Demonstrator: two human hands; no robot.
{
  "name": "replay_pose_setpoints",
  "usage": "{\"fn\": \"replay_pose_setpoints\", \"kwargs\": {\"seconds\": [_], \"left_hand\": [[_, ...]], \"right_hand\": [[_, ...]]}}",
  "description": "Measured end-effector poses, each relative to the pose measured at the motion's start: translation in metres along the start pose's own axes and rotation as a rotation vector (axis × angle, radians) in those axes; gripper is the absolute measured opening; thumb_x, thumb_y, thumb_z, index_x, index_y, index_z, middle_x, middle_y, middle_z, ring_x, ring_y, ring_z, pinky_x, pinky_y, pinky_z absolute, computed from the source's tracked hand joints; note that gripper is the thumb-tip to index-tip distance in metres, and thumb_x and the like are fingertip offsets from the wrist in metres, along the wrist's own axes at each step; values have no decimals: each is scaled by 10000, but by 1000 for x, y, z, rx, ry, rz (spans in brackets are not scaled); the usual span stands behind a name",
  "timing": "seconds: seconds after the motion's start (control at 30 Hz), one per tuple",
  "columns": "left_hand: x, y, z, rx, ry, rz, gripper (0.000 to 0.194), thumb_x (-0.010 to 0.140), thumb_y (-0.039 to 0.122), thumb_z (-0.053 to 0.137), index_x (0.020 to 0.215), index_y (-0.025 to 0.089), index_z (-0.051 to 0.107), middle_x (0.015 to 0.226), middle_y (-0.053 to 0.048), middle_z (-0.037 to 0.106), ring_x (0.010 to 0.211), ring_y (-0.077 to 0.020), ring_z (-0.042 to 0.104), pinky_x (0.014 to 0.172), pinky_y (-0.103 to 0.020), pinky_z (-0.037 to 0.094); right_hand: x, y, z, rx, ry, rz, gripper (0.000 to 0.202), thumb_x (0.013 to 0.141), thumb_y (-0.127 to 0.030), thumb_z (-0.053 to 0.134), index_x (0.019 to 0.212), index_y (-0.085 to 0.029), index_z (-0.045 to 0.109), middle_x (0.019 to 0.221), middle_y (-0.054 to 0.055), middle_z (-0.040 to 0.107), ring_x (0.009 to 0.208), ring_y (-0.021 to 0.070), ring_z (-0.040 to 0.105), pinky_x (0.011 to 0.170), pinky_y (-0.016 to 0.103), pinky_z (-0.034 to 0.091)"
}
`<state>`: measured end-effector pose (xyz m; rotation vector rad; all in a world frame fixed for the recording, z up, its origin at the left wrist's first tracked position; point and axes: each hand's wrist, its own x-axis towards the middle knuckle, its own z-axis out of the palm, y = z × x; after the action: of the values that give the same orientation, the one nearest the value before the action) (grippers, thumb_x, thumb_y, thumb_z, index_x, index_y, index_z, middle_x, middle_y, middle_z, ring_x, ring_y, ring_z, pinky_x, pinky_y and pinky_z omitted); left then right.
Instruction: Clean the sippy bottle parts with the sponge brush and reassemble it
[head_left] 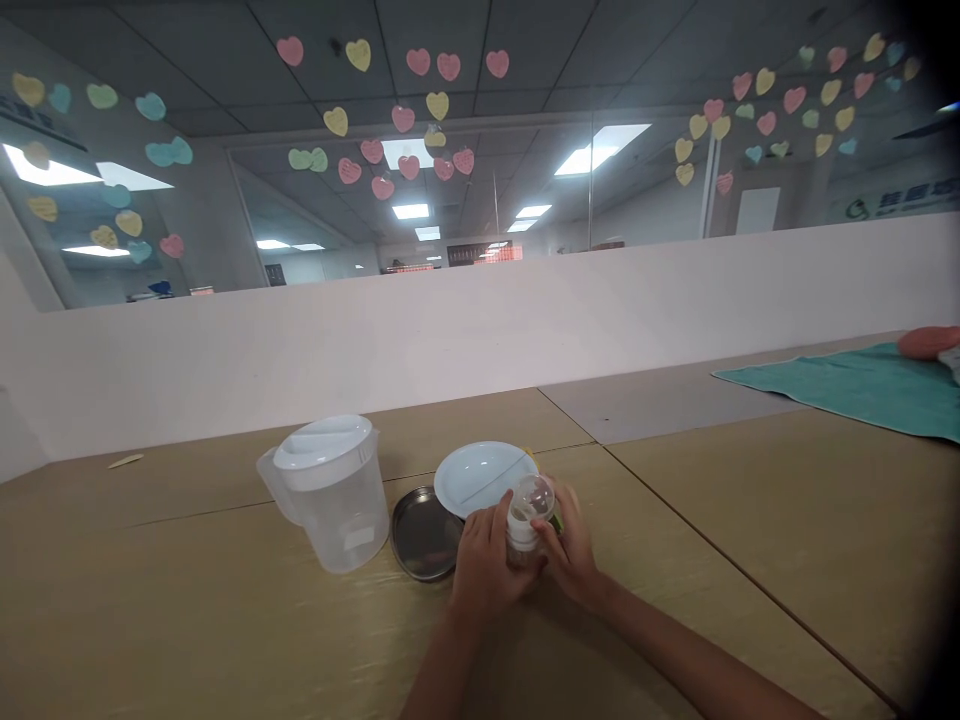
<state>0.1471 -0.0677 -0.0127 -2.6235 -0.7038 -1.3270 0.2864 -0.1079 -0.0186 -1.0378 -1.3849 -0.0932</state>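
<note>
A small clear container with a white rim and a clear round top is held upright between my two hands. My left hand wraps round its left side. On the other side, my right hand has its fingers closed about the container, with the thumb near the white rim. Just behind the hands lies a white plate. A dark metal tray sits left of my hands, partly under the plate's edge. Something green and yellow shows behind my right hand, mostly hidden.
A clear plastic pitcher with a white lid stands left of the metal tray. At the far right a teal cloth lies on the table, with a reddish object on it. A low white wall runs along the back.
</note>
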Motion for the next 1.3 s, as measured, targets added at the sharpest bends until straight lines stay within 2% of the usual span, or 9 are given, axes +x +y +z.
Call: {"fn": "replay_pose_setpoints", "kwargs": {"seconds": [0.1,0.23,0.37,0.5,0.67,0.9,1.07,1.2,1.3], "left_hand": [[0,0,-2,-5,-3,6,718,742,492,575,1309,121,338,1060,-147,590,928,-258,569,814,-399,456],[-1,-2,-4,-20,-31,-66,730,741,519,569,1311,127,336,1092,-158,580,968,-275,561,834,-418,449],[-3,-3,-4,-27,-39,-105,725,737,513,572,1311,130,350,1101,-156,577,987,-279,556,850,-418,445],[-3,-2,-4,-25,-42,-127,706,744,500,567,1308,132,354,1115,-154,573,997,-281,553,849,-419,449],[-3,-1,-3,-6,-54,-127,709,750,503,570,1304,122,346,1157,-161,556,1029,-286,536,861,-416,446],[-4,1,-5,2,-30,-147,717,745,470,591,1314,120,331,1114,-155,575,986,-268,550,836,-411,460],[-5,4,-6,21,-26,-158,712,741,464,596,1304,103,353,1079,-158,585,963,-265,557,829,-407,463],[-1,6,-6,69,-32,-175,749,752,469,578,1333,78,313,1061,-164,592,962,-266,562,835,-413,466],[2,12,-11,133,-28,-190,828,728,483,588,1366,68,263,1146,-182,564,1060,-297,525,922,-476,419]], "right_hand": [[-1,0,-2,-5,33,3,418,877,-394,402,1260,-229,376,1182,106,471,1097,227,468,914,415,424],[-3,4,-5,8,182,-37,435,861,-425,417,1244,-221,384,1163,122,485,1085,250,482,896,445,425],[4,4,-6,-23,260,70,507,828,-368,505,1286,-215,351,1148,112,522,1061,227,521,878,399,451],[17,7,-5,-32,61,223,443,824,-352,506,1242,-224,438,1022,56,612,923,184,592,812,332,492],[28,25,-4,-1,-153,293,450,831,-327,464,1258,-193,423,872,24,654,829,163,620,781,321,502],[34,41,-5,-24,-358,175,311,848,-296,422,1114,-199,550,874,33,651,863,171,603,827,352,468],[55,47,2,-36,-624,109,329,880,-317,343,1023,-199,616,882,52,657,858,185,592,827,378,457],[75,26,-1,-139,-756,129,339,857,-337,356,901,-191,659,849,51,666,864,195,585,887,390,419],[63,-12,-27,-207,-593,256,396,848,-424,331,922,-209,655,924,77,653,856,216,596,811,381,466]]}}
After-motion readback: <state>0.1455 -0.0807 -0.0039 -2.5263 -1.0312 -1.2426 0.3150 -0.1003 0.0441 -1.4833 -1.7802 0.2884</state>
